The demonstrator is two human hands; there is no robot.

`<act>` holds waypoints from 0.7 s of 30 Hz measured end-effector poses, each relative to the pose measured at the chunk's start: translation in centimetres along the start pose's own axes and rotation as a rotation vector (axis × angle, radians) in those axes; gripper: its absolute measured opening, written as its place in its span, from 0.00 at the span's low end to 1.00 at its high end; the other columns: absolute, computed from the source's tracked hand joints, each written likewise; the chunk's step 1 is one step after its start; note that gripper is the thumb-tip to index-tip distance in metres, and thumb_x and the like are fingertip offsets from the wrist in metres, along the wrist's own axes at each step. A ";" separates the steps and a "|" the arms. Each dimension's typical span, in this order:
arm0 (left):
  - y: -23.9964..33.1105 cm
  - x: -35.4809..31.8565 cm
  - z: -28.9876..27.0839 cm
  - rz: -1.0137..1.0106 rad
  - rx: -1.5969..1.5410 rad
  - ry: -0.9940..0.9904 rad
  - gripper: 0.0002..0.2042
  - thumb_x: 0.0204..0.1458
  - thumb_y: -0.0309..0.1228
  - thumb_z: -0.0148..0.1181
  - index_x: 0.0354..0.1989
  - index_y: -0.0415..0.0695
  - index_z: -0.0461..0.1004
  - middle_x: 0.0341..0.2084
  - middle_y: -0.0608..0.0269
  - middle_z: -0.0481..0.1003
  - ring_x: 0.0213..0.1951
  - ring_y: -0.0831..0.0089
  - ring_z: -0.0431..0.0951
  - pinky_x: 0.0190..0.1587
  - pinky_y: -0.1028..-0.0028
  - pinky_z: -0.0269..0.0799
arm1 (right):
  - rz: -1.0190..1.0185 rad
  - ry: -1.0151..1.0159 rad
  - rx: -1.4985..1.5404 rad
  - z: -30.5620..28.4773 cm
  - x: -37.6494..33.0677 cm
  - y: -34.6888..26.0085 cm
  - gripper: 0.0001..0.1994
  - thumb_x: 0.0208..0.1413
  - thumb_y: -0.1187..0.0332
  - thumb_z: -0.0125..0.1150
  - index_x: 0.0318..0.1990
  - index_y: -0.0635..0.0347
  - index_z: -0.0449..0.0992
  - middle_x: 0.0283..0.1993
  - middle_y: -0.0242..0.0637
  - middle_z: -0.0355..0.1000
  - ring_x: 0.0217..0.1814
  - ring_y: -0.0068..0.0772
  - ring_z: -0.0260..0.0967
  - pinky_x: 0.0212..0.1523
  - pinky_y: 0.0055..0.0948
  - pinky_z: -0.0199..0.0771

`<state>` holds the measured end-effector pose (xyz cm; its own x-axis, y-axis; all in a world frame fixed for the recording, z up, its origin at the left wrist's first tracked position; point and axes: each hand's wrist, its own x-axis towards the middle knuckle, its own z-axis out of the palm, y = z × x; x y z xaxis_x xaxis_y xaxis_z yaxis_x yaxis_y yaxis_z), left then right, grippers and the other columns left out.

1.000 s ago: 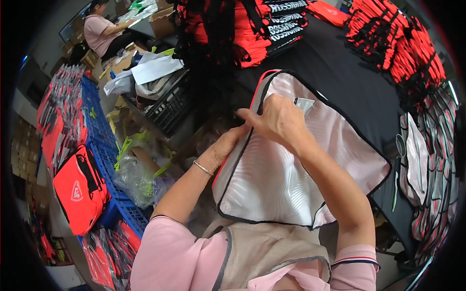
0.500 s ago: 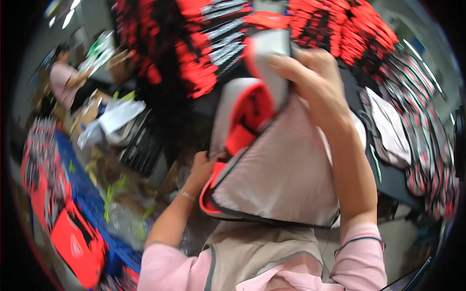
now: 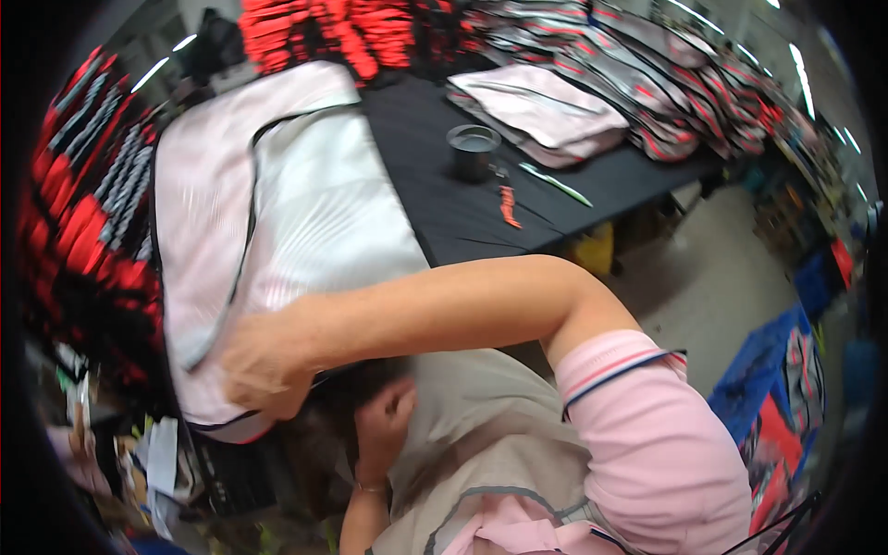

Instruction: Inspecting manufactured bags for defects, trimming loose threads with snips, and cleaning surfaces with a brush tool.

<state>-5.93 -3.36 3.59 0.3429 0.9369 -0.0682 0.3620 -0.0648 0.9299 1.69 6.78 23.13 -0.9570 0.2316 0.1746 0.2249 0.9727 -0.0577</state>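
A large pale fabric piece (image 3: 333, 185), silvery-white and light pink with dark piping, lies spread on the black-covered table. It looks like a flat bag panel. Across its near left corner rests my right hand (image 3: 273, 365), blurred, fingers extended along the cloth; its forearm crosses over the near part of the piece. Below the table's near edge, close to my apron, is my left hand (image 3: 381, 427), with a bracelet at the wrist. Its fingers are curled, and shadow hides whatever may be in them.
On the black table (image 3: 416, 139) stand a dark cup (image 3: 474, 153), a small red-handled tool (image 3: 508, 205) and a white-green pen (image 3: 555, 183). Folded pale pieces (image 3: 546, 111) and stacked grey-red bags (image 3: 666, 88) lie farther right. Red-black piles (image 3: 324, 37) line the back and left.
The view has swung right, moving the red piles leftward. The grey-red bag that both hands held up is no longer raised; a pale piece lies flat, and my right hand has come down onto it.
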 end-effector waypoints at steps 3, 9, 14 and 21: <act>2.7 -2.9 -2.7 0.730 0.479 0.255 0.19 0.50 0.34 0.66 0.48 0.37 0.74 0.41 0.50 0.77 0.46 0.53 0.75 0.45 0.59 0.72 | 0.154 -0.097 -0.061 10.5 -6.1 4.4 0.08 0.41 0.63 0.59 0.24 0.54 0.82 0.27 0.41 0.78 0.34 0.43 0.77 0.30 0.41 0.74; 4.4 2.8 -3.0 0.533 0.858 0.392 0.35 0.42 0.36 0.72 0.59 0.37 0.65 0.54 0.47 0.69 0.56 0.49 0.67 0.57 0.56 0.60 | 0.272 0.086 -0.170 9.3 -11.0 5.0 0.07 0.41 0.62 0.61 0.19 0.52 0.79 0.22 0.36 0.76 0.31 0.41 0.77 0.32 0.41 0.72; 5.2 7.5 -6.5 0.621 0.700 0.409 0.08 0.57 0.30 0.58 0.37 0.35 0.74 0.28 0.45 0.75 0.27 0.52 0.76 0.31 0.65 0.71 | 0.332 0.464 -0.233 7.7 -12.9 3.8 0.09 0.46 0.63 0.63 0.21 0.56 0.76 0.27 0.39 0.72 0.23 0.35 0.72 0.26 0.35 0.71; 12.9 12.5 -9.0 0.618 0.627 0.493 0.12 0.52 0.31 0.65 0.24 0.38 0.71 0.17 0.48 0.69 0.19 0.51 0.70 0.24 0.65 0.65 | 0.265 1.136 -0.351 11.2 -14.5 4.8 0.09 0.48 0.66 0.67 0.33 0.56 0.74 0.46 0.39 0.72 0.24 0.29 0.69 0.27 0.30 0.72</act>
<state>-4.76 10.56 17.94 0.2789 0.7064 0.6506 0.6811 -0.6231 0.3845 14.57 7.95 9.34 -0.2085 0.1346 0.9687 0.5943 0.8041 0.0162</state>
